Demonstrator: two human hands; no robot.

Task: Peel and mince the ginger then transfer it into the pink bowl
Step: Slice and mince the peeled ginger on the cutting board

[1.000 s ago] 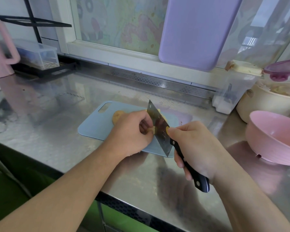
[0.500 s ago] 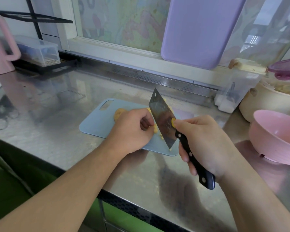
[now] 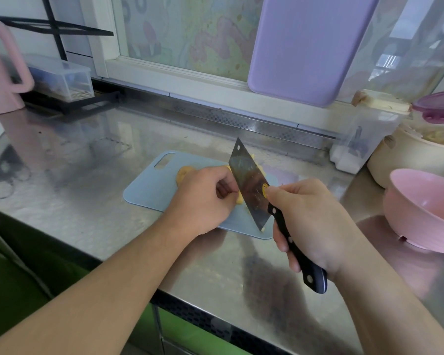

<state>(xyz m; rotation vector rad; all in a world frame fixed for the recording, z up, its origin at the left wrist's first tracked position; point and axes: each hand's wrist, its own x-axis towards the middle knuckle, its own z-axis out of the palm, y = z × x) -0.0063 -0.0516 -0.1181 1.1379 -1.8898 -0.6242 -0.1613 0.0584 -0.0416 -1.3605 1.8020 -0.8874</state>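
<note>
A pale blue cutting board (image 3: 149, 190) lies on the steel counter. On it my left hand (image 3: 205, 198) curls over a piece of yellow ginger (image 3: 240, 199), mostly hidden under the fingers. A ginger slice (image 3: 183, 172) peeks out beyond the knuckles. My right hand (image 3: 310, 221) grips the black handle of a cleaver (image 3: 251, 185), thumb on the blade, which stands tilted just right of the left fingers with its lower corner on the board. Small ginger bits lie behind the blade. The pink bowl (image 3: 426, 208) sits at the right.
A cream pot (image 3: 408, 155) and a clear lidded container (image 3: 364, 139) stand behind the pink bowl. A purple board (image 3: 308, 47) leans on the window. At the far left are a pink jug (image 3: 3, 73) and a clear box (image 3: 62, 78) on a black rack. The counter edge runs close in front.
The cleaver has lifted slightly and its blade now stands more upright beside the left fingers. My left hand stays on the ginger. The view has shifted a little.
</note>
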